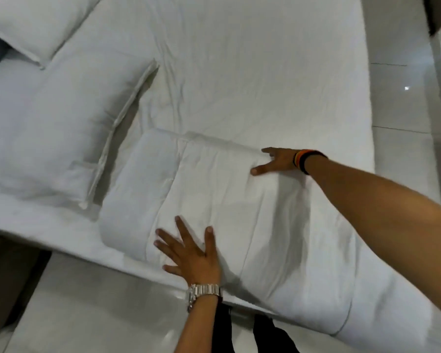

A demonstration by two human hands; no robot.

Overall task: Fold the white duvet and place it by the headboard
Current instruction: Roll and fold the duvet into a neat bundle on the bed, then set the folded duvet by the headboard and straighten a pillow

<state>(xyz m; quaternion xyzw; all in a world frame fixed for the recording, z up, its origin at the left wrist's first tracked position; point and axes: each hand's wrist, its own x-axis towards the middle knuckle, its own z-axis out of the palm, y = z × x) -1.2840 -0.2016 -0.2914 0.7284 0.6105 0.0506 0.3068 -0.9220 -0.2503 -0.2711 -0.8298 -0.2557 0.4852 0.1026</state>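
The white duvet [239, 220] lies folded into a thick rectangular stack on the near side of the bed [252, 72]. It sits just to the right of a pillow. My left hand [191, 253], with a metal watch on the wrist, lies flat with fingers spread on the duvet's near left part. My right hand [275, 161], wearing a striped wristband, rests with fingers apart on the duvet's far edge. Neither hand grips the fabric.
Two white pillows lie to the left, one [61, 133] beside the duvet and another [33, 24] at the top left corner. A glossy pale floor [405, 98] runs along the bed's right side and below its near edge [99, 314].
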